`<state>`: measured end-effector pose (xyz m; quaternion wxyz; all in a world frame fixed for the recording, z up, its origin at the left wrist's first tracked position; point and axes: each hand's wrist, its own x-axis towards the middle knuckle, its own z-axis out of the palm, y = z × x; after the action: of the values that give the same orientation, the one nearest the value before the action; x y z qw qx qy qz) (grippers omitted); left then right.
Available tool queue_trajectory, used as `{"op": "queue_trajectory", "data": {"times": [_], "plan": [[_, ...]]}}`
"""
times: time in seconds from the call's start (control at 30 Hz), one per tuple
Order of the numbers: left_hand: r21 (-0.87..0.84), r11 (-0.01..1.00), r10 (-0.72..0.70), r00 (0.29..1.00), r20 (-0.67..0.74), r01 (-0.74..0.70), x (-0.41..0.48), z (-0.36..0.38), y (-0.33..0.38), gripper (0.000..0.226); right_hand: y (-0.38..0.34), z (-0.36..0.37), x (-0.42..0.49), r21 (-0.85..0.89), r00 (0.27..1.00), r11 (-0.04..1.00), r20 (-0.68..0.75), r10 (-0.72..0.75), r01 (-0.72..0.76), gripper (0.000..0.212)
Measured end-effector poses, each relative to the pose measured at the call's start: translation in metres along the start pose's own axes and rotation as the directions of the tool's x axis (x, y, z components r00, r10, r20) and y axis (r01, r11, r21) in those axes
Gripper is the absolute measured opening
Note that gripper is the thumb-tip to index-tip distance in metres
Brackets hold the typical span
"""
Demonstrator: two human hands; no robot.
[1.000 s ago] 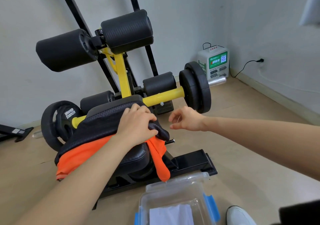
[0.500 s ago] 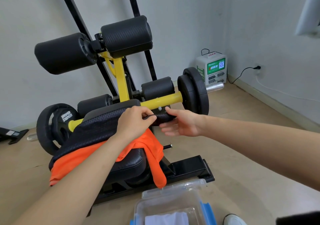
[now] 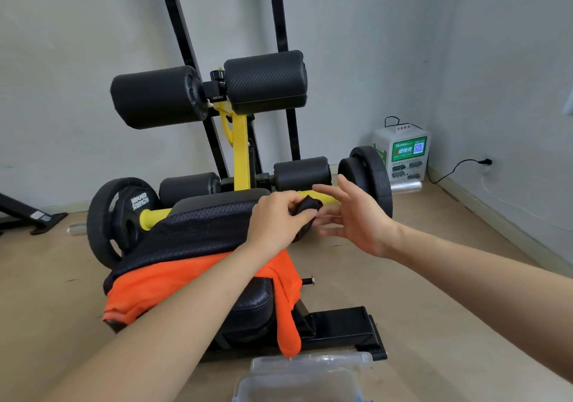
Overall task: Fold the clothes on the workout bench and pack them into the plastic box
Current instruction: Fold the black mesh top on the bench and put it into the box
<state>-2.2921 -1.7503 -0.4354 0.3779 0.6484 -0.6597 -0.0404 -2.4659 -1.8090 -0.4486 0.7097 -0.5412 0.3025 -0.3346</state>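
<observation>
At the centre of the frame, my left hand curls round a bunched corner of the dark mesh garment, which lies over the orange garment on the workout bench. My right hand is spread open, holding nothing, just beside the bunch. The clear plastic box sits at the bottom edge.

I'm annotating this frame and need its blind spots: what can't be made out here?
Plastic box: head view, cut off by the bottom edge; contents unseen.
Orange garment: mostly covered by the black mesh garment; its type is unclear.
Bunched black fabric gripped by the left hand: fingers hide its shape.
Charger kiosk screen text: too small to read.
</observation>
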Motion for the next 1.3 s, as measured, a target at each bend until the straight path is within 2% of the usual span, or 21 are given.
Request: {"op": "queue_trajectory", "data": {"times": [0.03, 0.13, 0.27, 0.3, 0.4, 0.47, 0.53, 0.63, 0.7, 0.8, 0.87, 0.93, 0.97, 1.07, 1.17, 1.23, 1.3], "plan": [[-0.028, 0.999, -0.035, 0.999, -0.009, 0.034, 0.003, -0.002, -0.003, 0.018, -0.001, 0.000, 0.000, -0.012, 1.000, 1.000, -0.009, -0.013, 0.013, 0.055], [-0.195, 0.964, -0.189, 0.982, -0.027, 0.180, 0.010, -0.012, -0.014, 0.029, -0.001, 0.002, 0.002, -0.065, 0.998, 0.997, -0.051, -0.035, 0.032, 0.051], [-0.510, 0.792, -0.397, 0.918, -0.013, 0.335, 0.013, -0.045, -0.024, 0.013, 0.004, 0.018, 0.008, -0.234, 0.995, 0.971, -0.068, -0.071, 0.053, 0.034], [-0.556, 0.759, -0.420, 0.907, -0.021, 0.339, 0.011, -0.056, -0.027, 0.011, 0.006, 0.024, 0.011, -0.294, 0.994, 0.953, -0.050, -0.098, 0.079, 0.035], [-0.653, 0.670, -0.513, 0.856, -0.064, 0.353, 0.007, -0.087, -0.044, 0.010, 0.008, 0.045, 0.020, -0.417, 0.984, 0.893, 0.025, -0.178, 0.172, 0.057], [-0.670, 0.640, -0.588, 0.801, -0.111, 0.377, -0.001, -0.106, -0.063, 0.007, 0.009, 0.061, 0.030, -0.493, 0.976, 0.844, 0.059, -0.212, 0.213, 0.055], [-0.625, 0.662, -0.642, 0.743, -0.188, 0.415, -0.012, -0.121, -0.082, 0.007, 0.011, 0.074, 0.041, -0.610, 0.969, 0.758, 0.070, -0.237, 0.230, 0.041], [-0.414, 0.726, -0.672, 0.696, -0.255, 0.550, -0.035, -0.134, -0.105, 0.015, 0.015, 0.088, 0.055, -0.728, 0.964, 0.649, 0.062, -0.259, 0.221, 0.032], [-0.327, 0.717, -0.689, 0.697, -0.198, 0.616, -0.044, -0.138, -0.113, 0.023, 0.014, 0.097, 0.061, -0.765, 0.965, 0.607, 0.069, -0.251, 0.213, 0.031], [-0.308, 0.708, -0.684, 0.726, -0.072, 0.636, -0.043, -0.142, -0.112, 0.024, 0.012, 0.111, 0.073, -0.809, 0.972, 0.552, 0.094, -0.216, 0.201, 0.035], [-0.131, 0.773, -0.630, 0.776, -0.036, 0.621, -0.039, -0.142, -0.112, 0.032, 0.010, 0.120, 0.081, -0.824, 0.974, 0.534, 0.088, -0.207, 0.188, 0.039], [0.082, 0.834, -0.545, 0.838, -0.034, 0.546, -0.036, -0.138, -0.117, 0.045, 0.010, 0.128, 0.086, -0.824, 0.973, 0.533, 0.091, -0.213, 0.193, 0.040], [0.117, 0.857, -0.501, 0.865, -0.034, 0.502, -0.036, -0.135, -0.119, 0.043, 0.011, 0.131, 0.088, -0.827, 0.971, 0.524, 0.102, -0.216, 0.203, 0.040], [0.114, 0.911, -0.394, 0.918, -0.042, 0.396, -0.035, -0.131, -0.127, 0.028, 0.012, 0.140, 0.089, -0.850, 0.954, 0.462, 0.143, -0.263, 0.254, 0.036], [0.080, 0.939, -0.326, 0.940, -0.102, 0.335, -0.038, -0.134, -0.131, 0.021, 0.007, 0.146, 0.080, -0.854, 0.918, 0.420, 0.151, -0.366, 0.308, 0.038], [-0.003, 0.951, -0.307, 0.940, -0.149, 0.310, -0.040, -0.140, -0.127, 0.020, 0.000, 0.150, 0.071, -0.834, 0.896, 0.441, 0.131, -0.424, 0.331, 0.038], [-0.143, 0.943, -0.324, 0.929, -0.179, 0.301, -0.042, -0.149, -0.117, 0.020, -0.008, 0.153, 0.059, -0.796, 0.885, 0.508, 0.074, -0.459, 0.330, 0.037]]}}
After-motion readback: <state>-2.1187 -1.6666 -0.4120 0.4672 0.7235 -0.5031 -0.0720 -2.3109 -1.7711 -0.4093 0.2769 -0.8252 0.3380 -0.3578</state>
